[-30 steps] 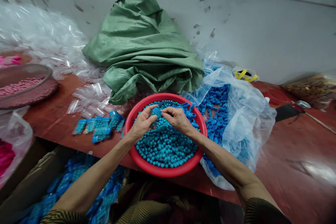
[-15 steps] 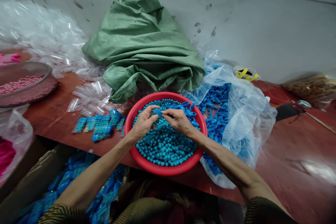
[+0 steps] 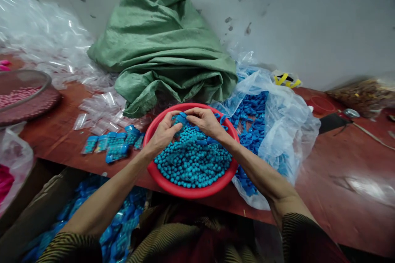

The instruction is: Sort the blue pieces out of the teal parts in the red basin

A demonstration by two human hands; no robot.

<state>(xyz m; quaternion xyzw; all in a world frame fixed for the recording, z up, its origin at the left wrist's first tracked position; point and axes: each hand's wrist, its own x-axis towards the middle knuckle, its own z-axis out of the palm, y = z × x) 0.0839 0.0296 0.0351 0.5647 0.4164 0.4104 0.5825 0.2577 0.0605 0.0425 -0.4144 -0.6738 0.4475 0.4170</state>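
Tub (image 3: pixel 193 192) is on the table (image 3: pixel 336 172) nr front edge, beads (image 3: pixel 194 168) in it; worker's L hand (image 3: pixel 162 133) & R hand (image 3: pixel 206 122) above, one item (image 3: pixel 181 118) btwn them. Just L of tub: packets (image 3: pixel 116 153); behind those, sleeves (image 3: pixel 101 117). Sack (image 3: pixel 173 45) behind tub, wall (image 3: pixel 293 28) behind that. R of tub: bag (image 3: pixel 285 127) w/ small parts (image 3: pixel 251 111). Far L: bowl (image 3: pixel 48 95). Below table, front L: box (image 3: pixel 33 205).

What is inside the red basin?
Blue beads lie inside the red basin, with darker blue pieces near the right hand. That hand and the left hand hide parts of it; the beads cover its bottom.
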